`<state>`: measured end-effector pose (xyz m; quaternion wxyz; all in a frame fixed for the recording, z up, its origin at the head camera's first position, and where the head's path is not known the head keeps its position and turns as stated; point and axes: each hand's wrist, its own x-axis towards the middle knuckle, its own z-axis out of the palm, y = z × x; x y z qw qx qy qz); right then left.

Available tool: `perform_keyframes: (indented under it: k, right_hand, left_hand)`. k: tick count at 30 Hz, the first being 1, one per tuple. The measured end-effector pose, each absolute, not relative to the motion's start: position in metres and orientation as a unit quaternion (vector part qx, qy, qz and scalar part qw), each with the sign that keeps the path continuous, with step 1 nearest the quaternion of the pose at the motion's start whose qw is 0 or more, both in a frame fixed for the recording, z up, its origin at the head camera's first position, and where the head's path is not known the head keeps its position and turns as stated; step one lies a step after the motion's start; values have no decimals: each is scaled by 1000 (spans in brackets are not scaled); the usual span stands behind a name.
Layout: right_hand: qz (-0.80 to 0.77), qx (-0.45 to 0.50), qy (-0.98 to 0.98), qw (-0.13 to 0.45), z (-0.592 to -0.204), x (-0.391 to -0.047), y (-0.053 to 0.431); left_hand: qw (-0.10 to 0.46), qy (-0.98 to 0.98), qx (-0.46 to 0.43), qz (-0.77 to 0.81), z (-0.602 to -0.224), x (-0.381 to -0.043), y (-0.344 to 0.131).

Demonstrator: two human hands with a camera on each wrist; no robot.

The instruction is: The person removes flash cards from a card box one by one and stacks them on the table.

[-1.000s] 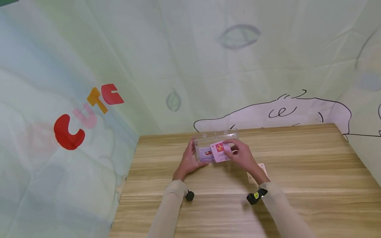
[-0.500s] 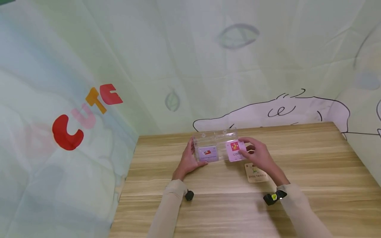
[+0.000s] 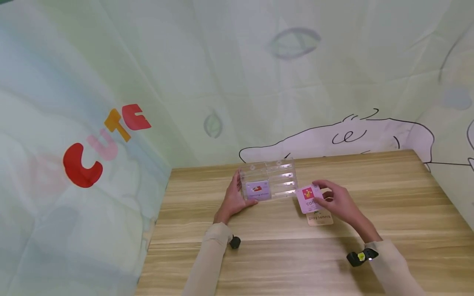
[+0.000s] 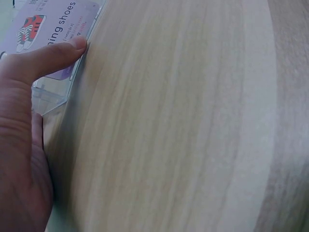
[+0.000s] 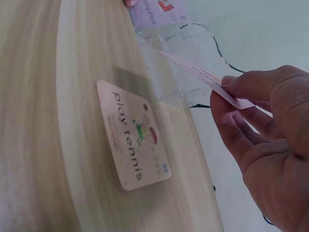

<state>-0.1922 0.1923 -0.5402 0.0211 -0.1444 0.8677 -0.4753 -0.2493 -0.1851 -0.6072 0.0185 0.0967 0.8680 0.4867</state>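
Observation:
A clear plastic card holder with stepped slots stands near the back of the table. My left hand grips its left side, the thumb over the front edge. In its lower left slot is a purple flash card with red shoes, its words "running shoes" partly covered by my thumb in the left wrist view. To the right of the holder, my right hand pinches a pink card between thumb and fingers, clear of the table. Below it lies an orange "play tennis" card, partly overlapped by the pink card in the head view.
The wood-grain table reaches back to a printed curtain. Another curtain side with the letters "CUTE" hangs along the left edge. Each wrist wears a small black device, such as the right one.
My right hand has carried the pink card from in front of the holder rightward, uncovering the holder's right side and passing over the play tennis card. My left hand stays on the holder.

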Motion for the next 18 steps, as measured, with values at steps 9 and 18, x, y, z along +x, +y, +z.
perform_keyframes:
  k: [9,18]
  right_hand:
    - [-483,-132,865,37,-555,-180,206]
    - [-490,-105,864,52,-576,-172,213]
  left_hand:
    - [16,864,105,492,-607,-250,-186]
    - [10,864,110,491,-609,-251,-186]
